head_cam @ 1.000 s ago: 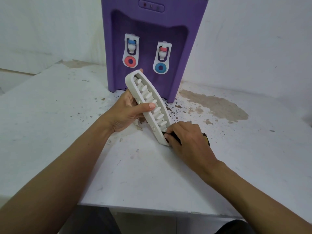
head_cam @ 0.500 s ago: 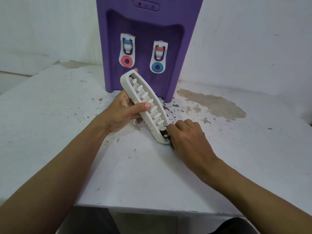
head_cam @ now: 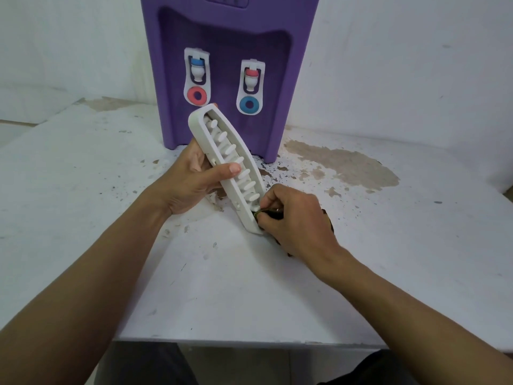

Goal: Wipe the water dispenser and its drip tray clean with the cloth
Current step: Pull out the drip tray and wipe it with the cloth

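The water dispenser (head_cam: 230, 79) stands at the rear of the table (head_cam: 83, 176), with the wall (head_cam: 402, 65) directly behind it. In front of the dispenser, the tilted drip tray (head_cam: 222, 151) blocks access to the taps (head_cam: 197, 69). The left hand (head_cam: 191, 182) grips the tray's middle, and the right hand (head_cam: 297, 220) pinches the cloth (head_cam: 259, 213) at its lower end. Left and right of the dispenser, bare tabletop permits passage to its sides.

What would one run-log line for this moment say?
left hand: grips white slotted plastic drip tray, tilted | right hand: pinches dark cloth against tray's near end | purple water dispenser: behind
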